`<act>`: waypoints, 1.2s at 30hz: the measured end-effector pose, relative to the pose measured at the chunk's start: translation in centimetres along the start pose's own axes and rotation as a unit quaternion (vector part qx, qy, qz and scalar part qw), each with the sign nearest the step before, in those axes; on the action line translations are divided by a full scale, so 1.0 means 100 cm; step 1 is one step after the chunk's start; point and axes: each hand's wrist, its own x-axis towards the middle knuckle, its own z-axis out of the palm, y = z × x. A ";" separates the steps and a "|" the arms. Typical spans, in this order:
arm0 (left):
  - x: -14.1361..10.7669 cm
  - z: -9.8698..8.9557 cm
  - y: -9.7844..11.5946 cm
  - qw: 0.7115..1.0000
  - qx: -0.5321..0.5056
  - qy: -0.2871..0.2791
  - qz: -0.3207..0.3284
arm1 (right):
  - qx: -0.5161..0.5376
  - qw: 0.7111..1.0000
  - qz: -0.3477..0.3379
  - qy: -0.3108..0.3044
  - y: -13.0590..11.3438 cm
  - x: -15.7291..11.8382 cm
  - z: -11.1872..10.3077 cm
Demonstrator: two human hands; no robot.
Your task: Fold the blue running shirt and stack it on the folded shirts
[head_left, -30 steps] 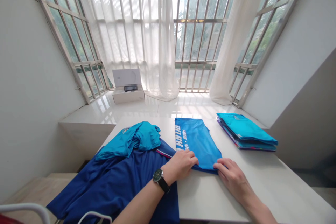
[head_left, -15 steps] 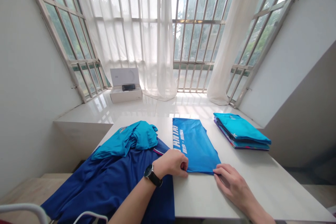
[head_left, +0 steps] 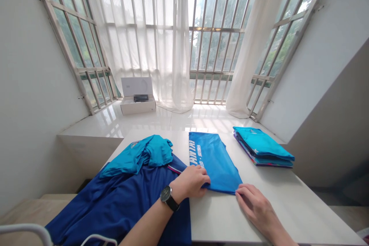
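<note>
Two bare hands [head_left: 221, 194], one round black wristwatch [head_left: 166, 194], and, on the white tabletop [head_left: 288, 203], one folded blue printed jersey [head_left: 215, 161], one stack of folded turquoise shirts [head_left: 262, 148] and one rumpled heap of blue garments [head_left: 127, 196].

An open white box [head_left: 137, 106] on a glossy white tiled ledge [head_left: 190, 121], sheer white curtains [head_left: 144, 46] behind it, barred windows [head_left: 219, 50] beyond, curved white tubing [head_left: 23, 228] at bottom left

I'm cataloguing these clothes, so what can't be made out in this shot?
Head view:
- Item in the white box: blurred out.
- Lettering on the folded blue garment: its near end is covered by the left hand.
- Dark blue garment: cut off by the bottom edge.
- Lower layers of the stacked clothes: covered by the top turquoise layer, only edges show.
</note>
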 end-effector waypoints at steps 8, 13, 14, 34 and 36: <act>-0.002 -0.005 0.009 0.998 0.060 -0.019 -0.018 | -0.031 0.995 -0.036 0.089 -0.005 0.004 -0.001; 0.001 0.000 0.014 0.997 0.074 0.008 -0.027 | -0.060 0.994 -0.076 0.052 -0.029 0.025 0.018; 0.001 0.000 0.014 0.997 0.064 0.013 -0.032 | -0.058 0.995 -0.075 0.022 -0.034 0.029 0.022; 0.004 0.000 0.011 0.998 0.029 0.009 -0.050 | -0.042 0.998 -0.042 0.031 -0.030 0.035 0.032; 0.004 0.001 0.010 0.998 0.040 0.010 -0.055 | -0.044 0.998 -0.042 0.028 -0.027 0.033 0.031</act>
